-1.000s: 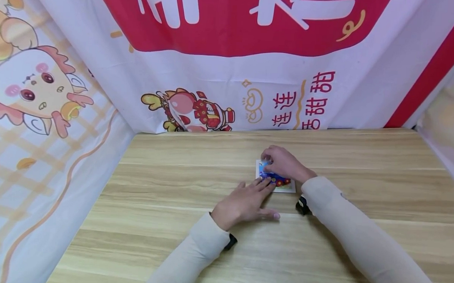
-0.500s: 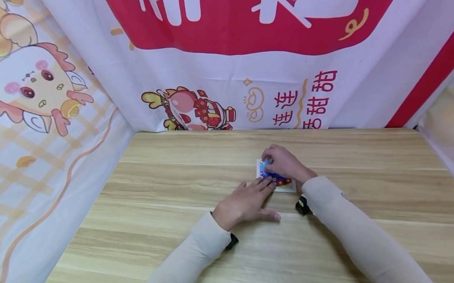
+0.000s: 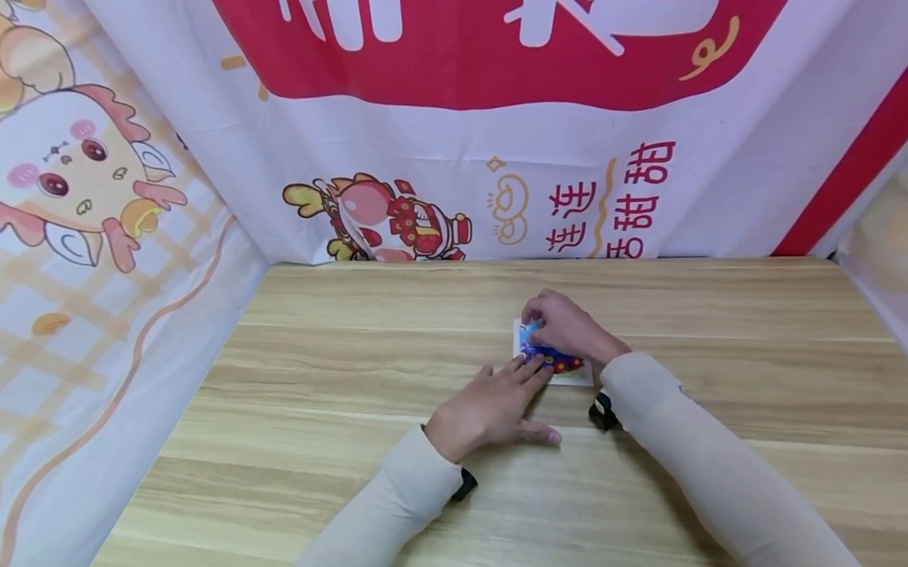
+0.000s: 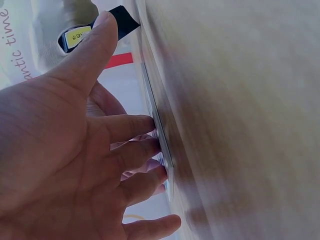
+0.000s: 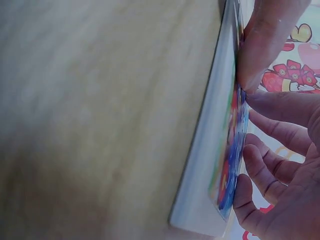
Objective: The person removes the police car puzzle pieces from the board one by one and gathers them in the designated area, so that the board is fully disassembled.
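Note:
A small picture card point(image 3: 555, 356) with a white border lies on the wooden table, its print blue, red and yellow. My left hand point(image 3: 487, 404) stretches its fingertips onto the near left part of the card, thumb spread out over the table. Curled over the far left part, the fingers of my right hand point(image 3: 568, 327) pinch at the blue print. In the right wrist view the coloured layer stands slightly raised on the white card point(image 5: 192, 200). My right hand's fingertips point(image 5: 243, 190) meet that layer. The left wrist view shows the card edge-on, left fingertips point(image 4: 159, 172) against it.
The pale wood-grain table point(image 3: 330, 379) spreads around both hands. Behind it hangs a white and red printed cloth point(image 3: 429, 132), and another patterned cloth point(image 3: 62, 320) closes off the left side. Black straps point(image 3: 464, 484) show at the wrists under light sleeves.
The head view has shifted very slightly. Both hands stay on the card in nearly the same places.

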The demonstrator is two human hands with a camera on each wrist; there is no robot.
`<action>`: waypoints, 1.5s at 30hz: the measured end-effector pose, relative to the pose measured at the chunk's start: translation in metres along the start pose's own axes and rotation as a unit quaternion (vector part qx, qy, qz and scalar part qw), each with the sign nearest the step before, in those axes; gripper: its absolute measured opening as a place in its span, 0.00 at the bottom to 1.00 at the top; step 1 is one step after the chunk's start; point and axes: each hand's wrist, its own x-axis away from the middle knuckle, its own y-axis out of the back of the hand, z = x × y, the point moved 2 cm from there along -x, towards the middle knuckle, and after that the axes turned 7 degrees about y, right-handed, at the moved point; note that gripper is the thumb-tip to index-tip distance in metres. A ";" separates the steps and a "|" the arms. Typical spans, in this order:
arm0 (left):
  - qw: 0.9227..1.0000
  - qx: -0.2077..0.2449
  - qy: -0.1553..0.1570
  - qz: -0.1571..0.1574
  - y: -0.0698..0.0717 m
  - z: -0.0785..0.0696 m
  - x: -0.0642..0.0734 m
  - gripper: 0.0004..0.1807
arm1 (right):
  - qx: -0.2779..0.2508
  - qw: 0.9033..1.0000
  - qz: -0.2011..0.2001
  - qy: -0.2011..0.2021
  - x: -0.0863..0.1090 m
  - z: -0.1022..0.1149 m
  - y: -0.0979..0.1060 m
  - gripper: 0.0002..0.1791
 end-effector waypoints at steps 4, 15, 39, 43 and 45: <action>1.000 0.000 0.000 0.001 0.000 0.000 0.000 0.55 | -0.010 1.000 -0.003 0.001 -0.001 0.000 0.000 0.12; 1.000 0.004 -0.002 -0.001 0.000 0.000 0.001 0.55 | -0.024 1.000 -0.012 -0.014 -0.001 0.001 -0.003 0.11; 1.000 0.011 0.000 0.006 0.001 0.000 0.002 0.56 | -0.025 1.000 -0.010 -0.015 -0.003 0.000 -0.005 0.11; 1.000 0.013 0.000 0.007 0.000 0.000 0.002 0.56 | -0.032 0.999 -0.004 -0.022 -0.002 0.002 -0.004 0.15; 1.000 0.014 0.000 0.007 0.000 0.000 0.002 0.56 | -0.036 0.999 0.000 -0.026 -0.002 0.002 -0.003 0.15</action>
